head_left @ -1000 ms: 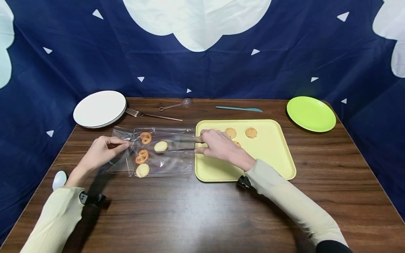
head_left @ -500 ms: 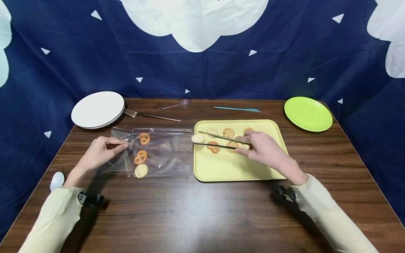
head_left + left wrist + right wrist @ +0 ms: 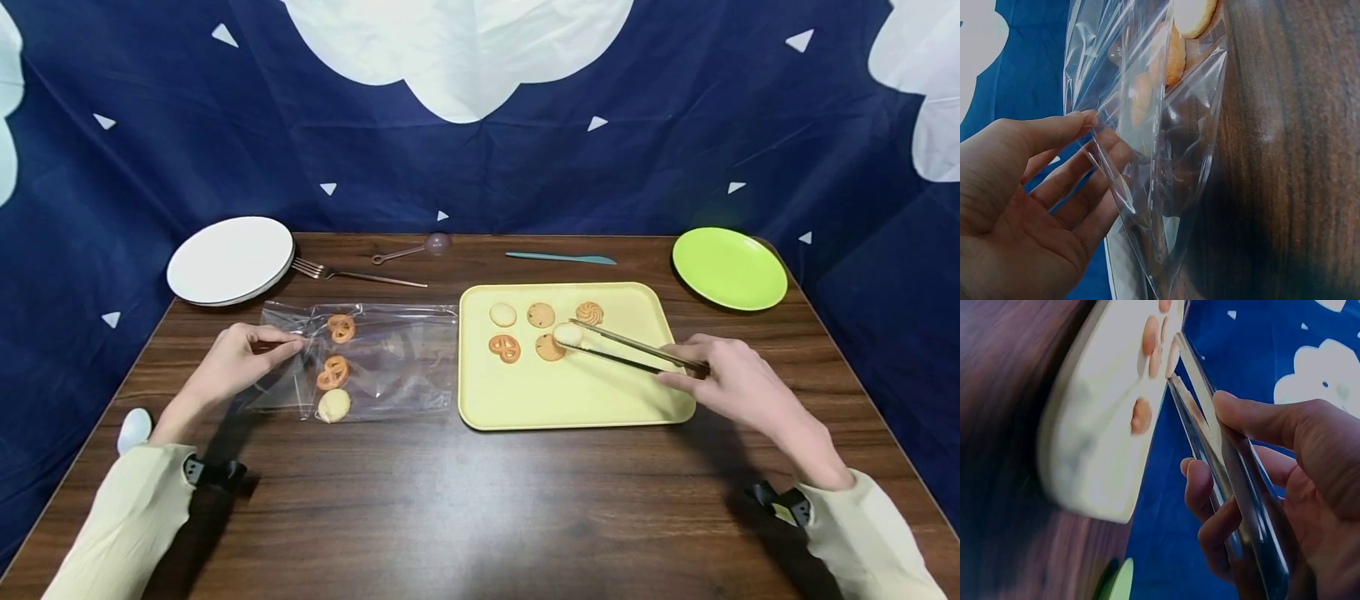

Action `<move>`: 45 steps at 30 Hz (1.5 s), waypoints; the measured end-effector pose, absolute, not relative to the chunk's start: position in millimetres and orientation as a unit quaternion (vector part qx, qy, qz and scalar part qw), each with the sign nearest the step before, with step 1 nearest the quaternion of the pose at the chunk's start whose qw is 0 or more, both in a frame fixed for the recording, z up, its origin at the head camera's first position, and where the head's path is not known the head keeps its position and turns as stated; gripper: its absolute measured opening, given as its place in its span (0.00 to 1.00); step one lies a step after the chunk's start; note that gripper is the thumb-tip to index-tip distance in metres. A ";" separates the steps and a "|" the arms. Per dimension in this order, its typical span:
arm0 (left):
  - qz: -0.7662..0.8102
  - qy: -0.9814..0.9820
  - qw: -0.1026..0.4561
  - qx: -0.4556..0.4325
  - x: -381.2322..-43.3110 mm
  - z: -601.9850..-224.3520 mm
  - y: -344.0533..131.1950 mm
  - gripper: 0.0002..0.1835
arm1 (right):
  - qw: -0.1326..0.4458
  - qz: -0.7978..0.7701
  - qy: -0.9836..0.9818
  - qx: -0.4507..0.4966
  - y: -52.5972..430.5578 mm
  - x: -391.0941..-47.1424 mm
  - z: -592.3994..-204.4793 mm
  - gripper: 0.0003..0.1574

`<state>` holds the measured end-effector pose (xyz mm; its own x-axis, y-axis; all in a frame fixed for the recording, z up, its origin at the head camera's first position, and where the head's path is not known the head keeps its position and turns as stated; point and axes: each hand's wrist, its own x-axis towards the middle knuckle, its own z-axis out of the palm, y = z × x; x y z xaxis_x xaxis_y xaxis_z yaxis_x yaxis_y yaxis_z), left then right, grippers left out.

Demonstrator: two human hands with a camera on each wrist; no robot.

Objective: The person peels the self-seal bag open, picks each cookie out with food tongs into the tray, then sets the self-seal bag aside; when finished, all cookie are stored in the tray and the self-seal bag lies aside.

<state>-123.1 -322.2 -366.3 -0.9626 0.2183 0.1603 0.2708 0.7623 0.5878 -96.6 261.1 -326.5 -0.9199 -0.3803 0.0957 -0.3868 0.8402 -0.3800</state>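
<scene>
with left hand [image 3: 242, 360], pinching clear bag [image 3: 408, 375] beside left edge of tray [image 3: 555, 400]; with right hand [image 3: 741, 377], gripping tongs [image 3: 636, 342] around pale cookie [image 3: 567, 334] over tray, nearer far edge. best squeezed lightly, kept clear of speckled cookie [image 3: 547, 350].

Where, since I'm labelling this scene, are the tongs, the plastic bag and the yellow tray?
Tongs [image 3: 1242, 467]: right wrist view, on the nearer arm.
Plastic bag [image 3: 401, 371]: head view, clear film.
Yellow tray [image 3: 555, 392]: head view, bare floor.
</scene>
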 end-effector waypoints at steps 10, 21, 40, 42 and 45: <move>-0.315 -0.937 0.052 -0.140 -123.4 -367.3 -323.0 0.07 | -0.028 0.169 -0.973 0.155 278.4 -88.5 -333.3 0.27; -0.323 -0.939 0.031 -0.118 -123.4 -364.6 -321.8 0.09 | 0.019 0.189 -0.958 0.215 266.0 -87.8 -321.9 0.20; -0.310 -0.940 0.045 -0.132 -123.1 -364.5 -320.7 0.08 | -0.067 0.212 -0.913 0.342 102.5 -137.9 -337.5 0.22; -0.312 -0.940 0.046 -0.133 -122.8 -363.9 -320.7 0.08 | -0.075 0.219 -0.909 0.346 86.9 -143.2 -340.0 0.22; -0.316 -0.938 0.049 -0.135 -122.2 -363.3 -320.4 0.07 | -0.080 0.217 -0.909 0.348 64.5 -150.6 -343.3 0.24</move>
